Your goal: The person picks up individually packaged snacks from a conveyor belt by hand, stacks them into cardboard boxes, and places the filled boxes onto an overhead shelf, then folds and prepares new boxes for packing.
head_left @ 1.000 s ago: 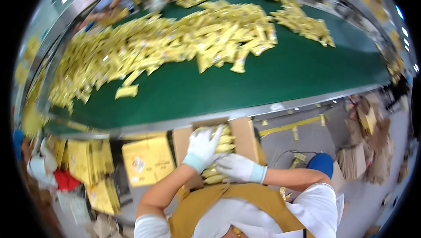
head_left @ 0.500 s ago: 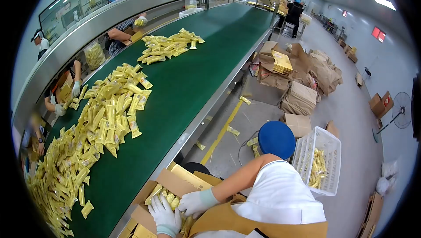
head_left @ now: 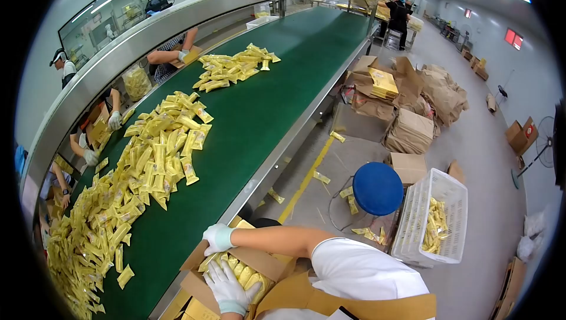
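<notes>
The left hand [head_left: 229, 287], in a white glove, lay palm down with its fingers spread on the yellow packets [head_left: 246, 274] inside a cardboard box [head_left: 261, 263]. Those packets sat in a row under and just beside the hand, showing past its fingertips and on the thumb's side.

The right hand [head_left: 217, 238], gloved too, was at the far end of the same box, beside a raised flap and close to the end of the row of packets. Its fingers bent downward there, partly hidden, and whether they pinched the cardboard or a packet could not be told.

The box stood between the person's tan apron [head_left: 365, 300] and the metal edge of a green belt [head_left: 262, 128]. On the belt, well apart from both hands, lay a long heap of similar packets [head_left: 159, 158]. A blue stool [head_left: 378, 188] and a white basket [head_left: 405, 228] stood on the floor beyond the right arm.
</notes>
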